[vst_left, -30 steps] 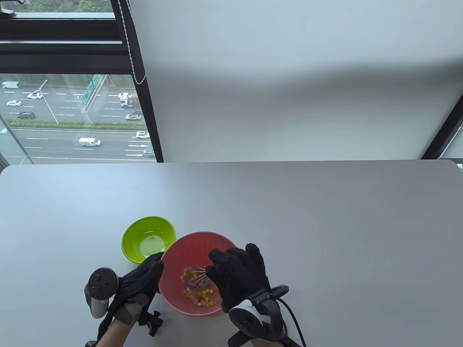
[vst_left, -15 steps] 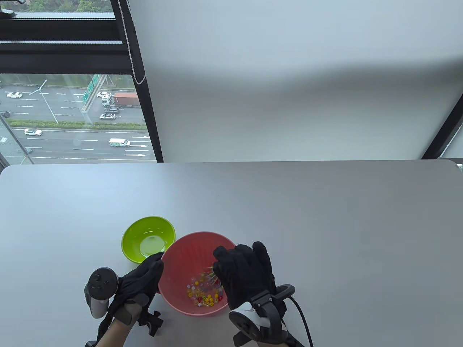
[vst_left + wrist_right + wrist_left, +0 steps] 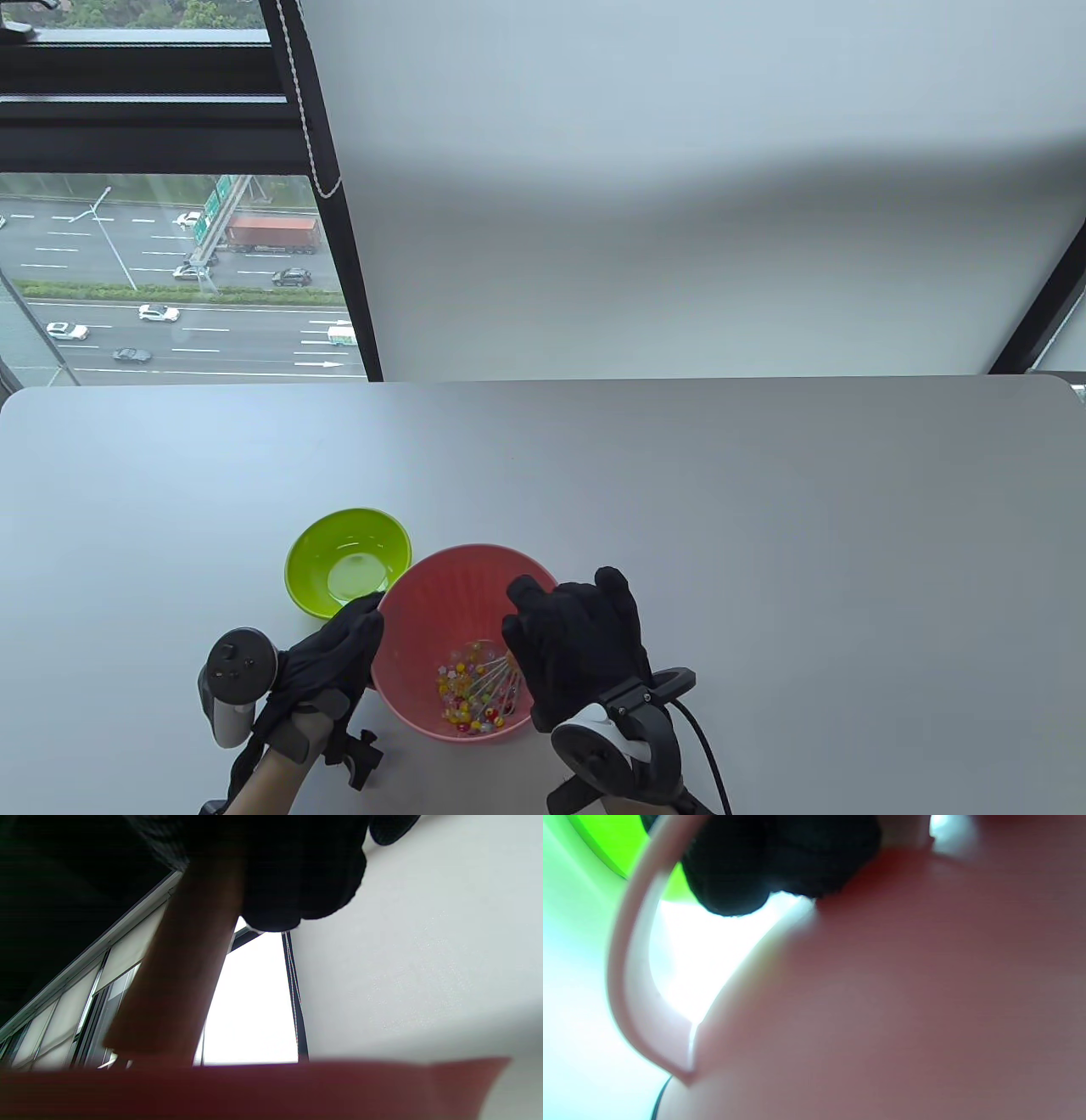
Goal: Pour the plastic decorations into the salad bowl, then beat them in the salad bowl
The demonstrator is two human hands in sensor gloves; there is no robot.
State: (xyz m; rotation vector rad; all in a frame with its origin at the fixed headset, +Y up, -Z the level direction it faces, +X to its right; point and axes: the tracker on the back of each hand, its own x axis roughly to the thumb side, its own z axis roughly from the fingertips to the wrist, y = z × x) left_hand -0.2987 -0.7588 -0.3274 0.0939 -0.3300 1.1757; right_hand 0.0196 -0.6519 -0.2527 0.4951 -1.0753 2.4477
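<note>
A pink salad bowl (image 3: 441,570) stands near the table's front edge with small colourful plastic decorations (image 3: 465,698) on its bottom. My right hand (image 3: 556,624) hovers over the bowl's right side and grips a whisk; its wire head (image 3: 499,679) is down among the decorations. In the right wrist view the brownish whisk handle (image 3: 182,976) runs down from my curled fingers (image 3: 297,870) to the bowl rim (image 3: 254,1090). My left hand (image 3: 361,624) holds the bowl's left rim. The left wrist view shows its fingertips (image 3: 780,857) curled at the rim, against the bowl's outer wall (image 3: 903,984).
An empty lime-green bowl (image 3: 348,560) sits just left of and behind the pink bowl, almost touching it; it also shows in the left wrist view as the green bowl (image 3: 611,840). A window and a white blind stand behind the grey table (image 3: 764,509).
My right hand has swung the whisk from the bowl's middle towards its right and near side, and the decorations have shifted with it. The left hand has stayed on the rim.
</note>
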